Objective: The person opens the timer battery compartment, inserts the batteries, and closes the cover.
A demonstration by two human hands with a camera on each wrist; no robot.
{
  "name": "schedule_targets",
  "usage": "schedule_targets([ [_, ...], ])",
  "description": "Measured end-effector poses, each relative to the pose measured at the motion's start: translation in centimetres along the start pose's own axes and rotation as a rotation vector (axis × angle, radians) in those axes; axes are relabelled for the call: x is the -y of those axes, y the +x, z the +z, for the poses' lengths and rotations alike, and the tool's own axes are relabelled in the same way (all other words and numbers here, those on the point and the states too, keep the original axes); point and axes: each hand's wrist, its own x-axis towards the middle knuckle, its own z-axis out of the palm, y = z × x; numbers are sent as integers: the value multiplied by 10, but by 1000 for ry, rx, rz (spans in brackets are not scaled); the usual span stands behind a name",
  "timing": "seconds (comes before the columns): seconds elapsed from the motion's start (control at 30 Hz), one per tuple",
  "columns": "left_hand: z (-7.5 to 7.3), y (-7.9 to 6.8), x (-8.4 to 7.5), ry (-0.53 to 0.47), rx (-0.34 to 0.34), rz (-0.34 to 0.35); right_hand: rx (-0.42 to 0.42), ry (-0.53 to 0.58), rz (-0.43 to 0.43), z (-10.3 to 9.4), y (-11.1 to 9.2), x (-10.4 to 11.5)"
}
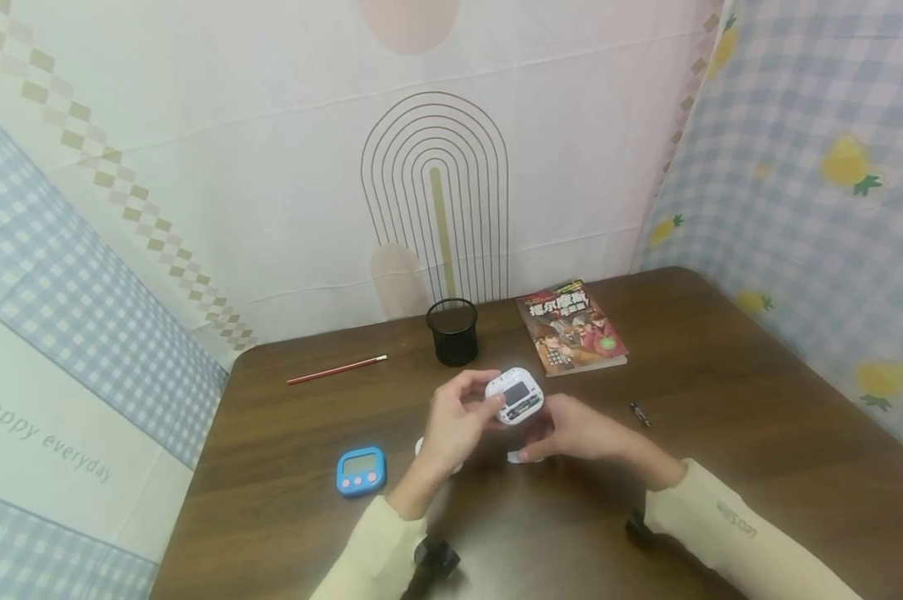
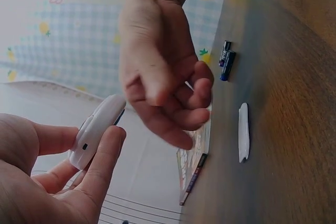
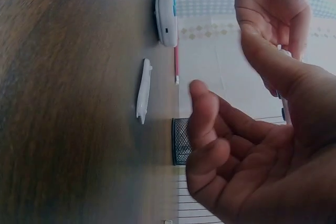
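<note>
My left hand (image 1: 447, 421) pinches a white timer (image 1: 515, 396) between thumb and fingers, above the table. Its back faces up in the head view, showing a dark rectangle and an uncovered battery slot. Close beside it is my right hand (image 1: 575, 427), its fingers loosely curled and holding nothing in the left wrist view. Its thumb overlaps the timer in the right wrist view. A thin white cover (image 3: 144, 92) lies on the table below the hands. A second white device (image 3: 167, 17) rests by the left wrist, mostly hidden by it in the head view.
Two small batteries (image 2: 227, 61) lie to the right. A blue timer (image 1: 361, 472) is on the left, with a red pencil (image 1: 336, 369) farther back. Behind the hands stand a black mesh pen cup (image 1: 454, 333) and a comic book (image 1: 574, 329), near the curtained wall.
</note>
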Motion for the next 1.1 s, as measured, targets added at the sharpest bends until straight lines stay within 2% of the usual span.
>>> schedule_targets([
  [0.2,1,-2,-3,15,5,-7,0,-116,55,6,-1,0],
  [0.37,1,-3,-4,20,5,-6,-8,-193,50,12,-2,-1],
  [0.57,2,-2,-4,16,3,0,-68,-367,53,19,-5,2],
  [0.7,2,-1,-2,9,3,5,-95,-442,84,21,-8,8],
  [0.9,1,1,0,10,-15,7,-62,-476,157,21,-9,11],
  [1.1,1,1,1,9,-12,6,-22,-421,189,18,-9,10],
])
